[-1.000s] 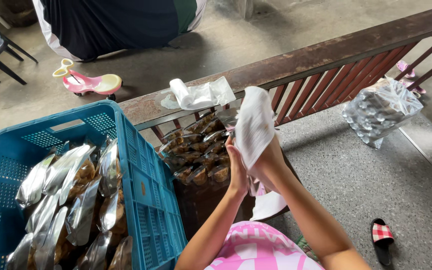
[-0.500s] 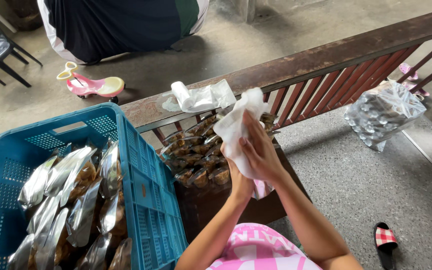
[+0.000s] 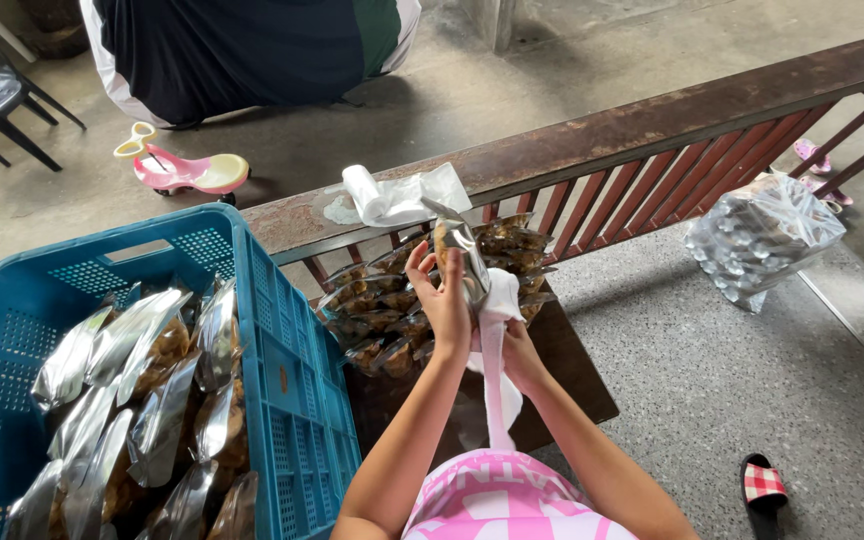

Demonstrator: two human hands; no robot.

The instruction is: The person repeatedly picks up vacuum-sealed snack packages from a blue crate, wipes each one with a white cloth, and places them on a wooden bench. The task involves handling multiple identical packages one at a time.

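Our left hand (image 3: 449, 300) was closed on a silvery foil packet (image 3: 458, 248), fingers curled round its near edge, holding it upright. Our right hand (image 3: 518, 352), just below and touching the left, was clenched on a white cloth (image 3: 498, 405). The cloth's upper end wrapped the foot of the packet, and the rest hung down toward our lap. So the packet was in the air, between both grips and above the heap.

We judged the step in hand to be wiping the packet, with the cloth only at its lower end and the top half bare. A next move would call for the left grip to keep the packet steady while the cloth travelled up it. The foil looked slippery, so the hold needed to stay firm.

Just beyond the grip lay a heap of similar packets (image 3: 392, 310) on a dark bench (image 3: 577, 385). To the left of the grip stood a blue crate (image 3: 287, 390) with more packets (image 3: 142, 400) standing in it. Farther off, past the heap, a wooden railing (image 3: 652, 125) carried a crumpled white rag (image 3: 392, 195). Well to the right, a clear bag (image 3: 762, 235) of packets sat on the floor.
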